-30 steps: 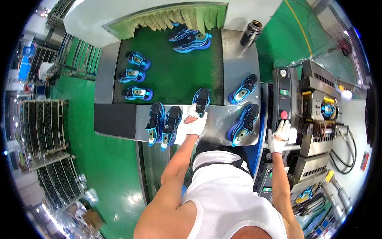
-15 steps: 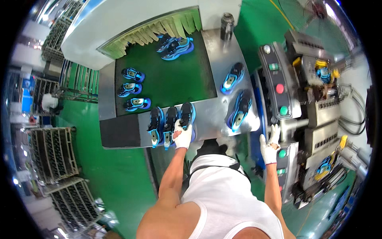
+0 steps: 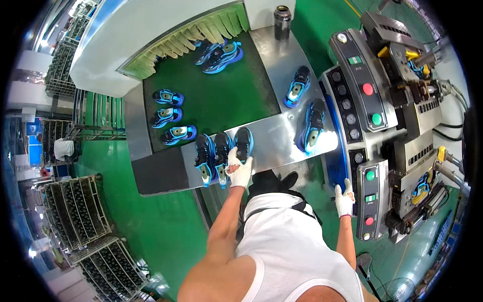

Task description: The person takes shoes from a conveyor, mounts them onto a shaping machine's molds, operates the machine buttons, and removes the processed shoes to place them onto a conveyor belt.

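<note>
My left hand (image 3: 239, 169), in a worn white glove, is at the heel of a black-and-blue sneaker (image 3: 244, 141), its thumb and fingers on either side. The glove hides part of that heel. Close on its left, two matching sneakers (image 3: 204, 153) lie side by side, heels toward me at the metal table's front edge. My right hand (image 3: 345, 200), also gloved, is held with its fingers apart and nothing in it, beside the lower control panel (image 3: 371, 199) of the machine on the right.
Several more sneakers (image 3: 168, 97) lie on the green belt (image 3: 221, 95), below a fringed curtain (image 3: 186, 38). Another pair (image 3: 313, 126) rests at the table's right end. A dark bottle (image 3: 282, 22) stands at the back. Wheeled racks (image 3: 75, 214) are at the left.
The view has shifted, showing more of the machine's panels. My right hand has come back toward me, away from the lower green button. My left hand stays at the same sneaker.
</note>
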The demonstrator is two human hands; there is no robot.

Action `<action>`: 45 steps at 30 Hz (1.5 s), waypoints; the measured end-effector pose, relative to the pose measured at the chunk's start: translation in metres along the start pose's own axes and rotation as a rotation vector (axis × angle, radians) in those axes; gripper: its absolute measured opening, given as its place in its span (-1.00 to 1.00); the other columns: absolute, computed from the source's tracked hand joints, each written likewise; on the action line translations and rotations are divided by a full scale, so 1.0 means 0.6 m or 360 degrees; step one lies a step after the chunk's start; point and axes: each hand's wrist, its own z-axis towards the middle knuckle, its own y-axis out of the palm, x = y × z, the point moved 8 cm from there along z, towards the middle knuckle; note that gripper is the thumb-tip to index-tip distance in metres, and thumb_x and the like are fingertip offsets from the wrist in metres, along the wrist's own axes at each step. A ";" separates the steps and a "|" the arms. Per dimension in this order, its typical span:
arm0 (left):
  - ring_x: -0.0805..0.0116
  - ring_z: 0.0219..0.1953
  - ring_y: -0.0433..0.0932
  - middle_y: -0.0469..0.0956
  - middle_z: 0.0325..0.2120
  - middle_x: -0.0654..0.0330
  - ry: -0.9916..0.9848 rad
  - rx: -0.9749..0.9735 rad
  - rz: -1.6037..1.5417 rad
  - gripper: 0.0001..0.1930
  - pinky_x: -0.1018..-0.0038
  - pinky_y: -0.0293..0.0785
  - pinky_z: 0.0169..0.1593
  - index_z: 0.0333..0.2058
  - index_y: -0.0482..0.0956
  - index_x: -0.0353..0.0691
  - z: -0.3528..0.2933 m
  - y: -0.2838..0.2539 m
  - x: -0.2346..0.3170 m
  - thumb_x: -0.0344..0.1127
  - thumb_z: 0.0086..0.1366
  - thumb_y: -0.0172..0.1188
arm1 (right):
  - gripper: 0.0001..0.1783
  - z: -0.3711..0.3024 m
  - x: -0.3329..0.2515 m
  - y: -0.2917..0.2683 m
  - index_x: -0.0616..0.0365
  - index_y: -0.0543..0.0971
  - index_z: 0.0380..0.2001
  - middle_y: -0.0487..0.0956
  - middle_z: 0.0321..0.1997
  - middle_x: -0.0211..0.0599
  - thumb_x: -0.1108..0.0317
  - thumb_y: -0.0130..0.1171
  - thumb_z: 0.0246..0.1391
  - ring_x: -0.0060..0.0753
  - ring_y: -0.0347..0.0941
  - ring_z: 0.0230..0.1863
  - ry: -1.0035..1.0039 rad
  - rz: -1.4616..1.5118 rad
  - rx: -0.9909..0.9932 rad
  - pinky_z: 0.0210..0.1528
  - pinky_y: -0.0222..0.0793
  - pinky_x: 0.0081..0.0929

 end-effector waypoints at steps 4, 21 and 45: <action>-0.04 0.18 0.52 0.50 0.17 -0.13 0.0227 -0.0117 -0.0257 -0.33 0.23 0.40 0.28 0.24 0.41 -0.38 0.063 -0.088 0.034 -0.18 0.24 0.41 | -0.33 0.020 -0.093 0.025 0.23 0.35 0.36 0.46 0.37 0.07 0.19 0.25 0.28 0.00 0.37 0.40 -0.0058 -0.0081 0.0048 0.41 0.23 -0.22; -0.14 0.00 0.57 0.54 -0.01 -0.12 0.0014 0.0485 0.0446 -0.70 0.09 0.48 0.08 -0.05 0.56 -0.36 0.429 -0.317 -0.249 -0.21 0.45 0.15 | 0.01 0.044 -0.547 0.509 0.31 0.19 0.45 0.42 0.35 0.27 -0.32 0.08 0.25 0.14 0.36 0.38 0.0015 -0.0058 -0.1295 0.42 0.23 -0.15; 0.09 -0.10 0.64 0.65 -0.17 0.05 0.1528 -0.0638 -0.0005 -0.74 0.27 0.57 0.03 -0.20 0.65 -0.29 0.205 -0.063 0.428 -0.43 0.14 0.47 | -0.24 0.042 -0.653 0.146 0.29 0.37 0.22 0.44 0.25 0.14 0.21 0.36 -0.03 0.16 0.38 0.30 -0.0797 0.0301 -0.0109 0.33 0.34 -0.13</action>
